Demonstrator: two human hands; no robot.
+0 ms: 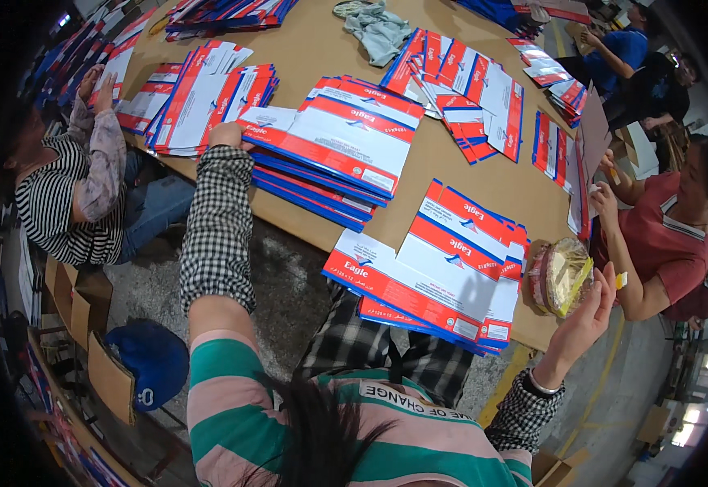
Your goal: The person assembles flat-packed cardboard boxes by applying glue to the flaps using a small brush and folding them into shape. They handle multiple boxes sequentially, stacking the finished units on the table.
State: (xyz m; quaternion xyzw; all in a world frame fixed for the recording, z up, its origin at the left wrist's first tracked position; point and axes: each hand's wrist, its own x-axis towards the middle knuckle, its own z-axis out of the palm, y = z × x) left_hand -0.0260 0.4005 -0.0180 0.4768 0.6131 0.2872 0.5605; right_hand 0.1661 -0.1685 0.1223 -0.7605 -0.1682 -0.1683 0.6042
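On the surface [313, 45], a stack of flat red-white-blue cartons [354, 134] is touched at its left corner by the curled left hand [225, 135]; its grip cannot be told. The right hand [578, 329], fingers spread wide, is held beside a round package [561, 276].

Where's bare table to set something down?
Table behind the middle stack, toward the cloth; another patch between the near stack and the small right pile. Crowded: around the left hand, where left stacks sit close to the middle one. Tight beside the round item.
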